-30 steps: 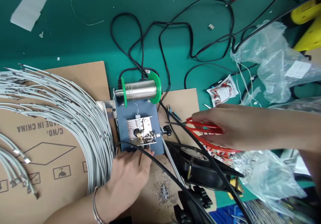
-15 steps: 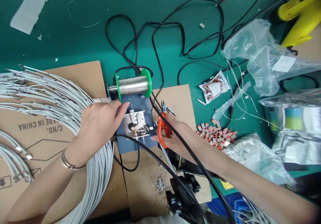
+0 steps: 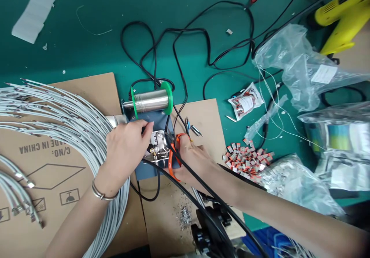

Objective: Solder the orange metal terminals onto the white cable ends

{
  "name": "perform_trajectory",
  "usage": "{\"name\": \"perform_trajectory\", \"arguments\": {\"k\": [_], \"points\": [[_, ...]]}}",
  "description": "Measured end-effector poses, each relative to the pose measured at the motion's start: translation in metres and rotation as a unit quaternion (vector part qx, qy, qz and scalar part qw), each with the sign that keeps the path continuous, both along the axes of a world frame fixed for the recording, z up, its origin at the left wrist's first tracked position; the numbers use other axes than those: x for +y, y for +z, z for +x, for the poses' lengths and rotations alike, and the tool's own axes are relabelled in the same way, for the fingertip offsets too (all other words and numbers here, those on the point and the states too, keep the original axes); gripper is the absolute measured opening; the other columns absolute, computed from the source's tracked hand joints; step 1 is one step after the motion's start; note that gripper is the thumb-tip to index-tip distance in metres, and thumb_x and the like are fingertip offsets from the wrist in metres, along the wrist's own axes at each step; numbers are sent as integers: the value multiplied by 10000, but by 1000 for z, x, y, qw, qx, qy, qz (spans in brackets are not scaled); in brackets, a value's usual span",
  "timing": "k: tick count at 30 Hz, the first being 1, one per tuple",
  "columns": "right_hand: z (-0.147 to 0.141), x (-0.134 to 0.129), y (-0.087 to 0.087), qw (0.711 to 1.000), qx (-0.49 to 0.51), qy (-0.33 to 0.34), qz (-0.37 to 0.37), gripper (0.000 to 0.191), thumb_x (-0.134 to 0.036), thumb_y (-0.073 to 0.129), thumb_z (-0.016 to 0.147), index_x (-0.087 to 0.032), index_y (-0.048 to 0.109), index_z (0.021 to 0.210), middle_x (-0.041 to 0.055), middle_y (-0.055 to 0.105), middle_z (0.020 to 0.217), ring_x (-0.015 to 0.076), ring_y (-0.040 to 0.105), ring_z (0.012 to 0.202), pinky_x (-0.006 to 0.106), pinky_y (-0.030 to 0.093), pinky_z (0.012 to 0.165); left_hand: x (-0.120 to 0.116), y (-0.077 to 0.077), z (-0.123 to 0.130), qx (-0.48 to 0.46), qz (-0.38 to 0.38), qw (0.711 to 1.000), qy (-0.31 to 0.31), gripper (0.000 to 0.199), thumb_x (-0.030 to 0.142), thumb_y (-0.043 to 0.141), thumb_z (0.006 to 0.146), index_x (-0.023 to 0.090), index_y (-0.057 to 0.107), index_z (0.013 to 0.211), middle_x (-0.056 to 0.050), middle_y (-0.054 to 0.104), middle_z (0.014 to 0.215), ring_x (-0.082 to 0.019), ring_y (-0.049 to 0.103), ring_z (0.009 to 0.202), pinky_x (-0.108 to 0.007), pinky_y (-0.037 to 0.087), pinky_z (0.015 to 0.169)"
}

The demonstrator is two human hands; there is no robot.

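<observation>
My left hand point(image 3: 125, 144) is closed over the left side of a small metal feeding mechanism point(image 3: 162, 144), its thumb against the curled index finger. Whatever lies between those fingertips is hidden. Orange-handled scissors point(image 3: 172, 159) are in my right hand point(image 3: 192, 159), held at the right side of the mechanism, with the fingers around the loop handles. Their blades are hard to make out among the black cables. Behind the mechanism, a spool of silvery wire point(image 3: 152, 101) with green flanges sits on the same blue-grey base point(image 3: 141, 170).
A thick bundle of white cables point(image 3: 83, 125) lies on cardboard at left. Black cords point(image 3: 208, 38) loop across the green table, and one crosses before my right hand. Small orange-and-white connectors point(image 3: 245, 159) are heaped at right, near plastic bags point(image 3: 300, 185). A black clamp stand point(image 3: 208, 227) stands in front.
My right hand has brought the orange-handled scissors left to the mechanism. My left hand has shifted right and slightly down, covering more of its left side. The view has moved slightly.
</observation>
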State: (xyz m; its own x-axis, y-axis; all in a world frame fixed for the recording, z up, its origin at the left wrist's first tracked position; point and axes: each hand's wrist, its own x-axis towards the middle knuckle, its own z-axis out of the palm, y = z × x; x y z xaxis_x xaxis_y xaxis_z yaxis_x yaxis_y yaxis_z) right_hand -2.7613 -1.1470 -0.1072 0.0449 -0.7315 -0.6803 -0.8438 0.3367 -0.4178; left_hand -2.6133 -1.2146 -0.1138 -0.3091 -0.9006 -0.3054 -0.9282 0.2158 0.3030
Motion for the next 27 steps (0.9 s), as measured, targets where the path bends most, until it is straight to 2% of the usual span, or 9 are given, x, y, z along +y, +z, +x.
{"name": "perform_trajectory", "arguments": {"k": [4, 8, 15, 27], "points": [[2, 2, -3, 1000, 2, -8, -1, 332, -235, 545, 656, -232, 237, 779, 76, 621, 852, 279, 594, 808, 386, 338, 756, -5, 3, -4, -5, -13, 1000, -19, 273, 372, 432, 852, 251, 674, 814, -35, 625, 577, -227, 572, 574, -282, 256, 482], [4, 3, -2, 1000, -1, -4, -17, 318, -297, 528, 669, -232, 235, 772, 47, 614, 814, 277, 588, 824, 386, 319, 745, -9, 2, -6, -7, -10, 1000, -27, 270, 347, 426, 851, 229, 657, 775, -28, 586, 545, -210, 548, 542, -283, 259, 476], [3, 3, -4, 1000, -2, 7, -15, 282, -266, 498, 656, -229, 236, 753, 45, 605, 795, 259, 586, 807, 372, 307, 732, -10, 2, -6, 25, 31, 999, -24, 276, 345, 430, 846, 207, 624, 707, -4, 524, 502, -143, 445, 445, -273, 255, 464], [2, 3, -4, 1000, -10, 5, -17, 290, -311, 518, 682, -224, 258, 776, 43, 614, 783, 263, 581, 801, 389, 307, 745, -13, 3, -7, 39, 59, 997, -27, 287, 344, 426, 849, 195, 633, 717, -25, 590, 560, -151, 498, 487, -267, 289, 476]]}}
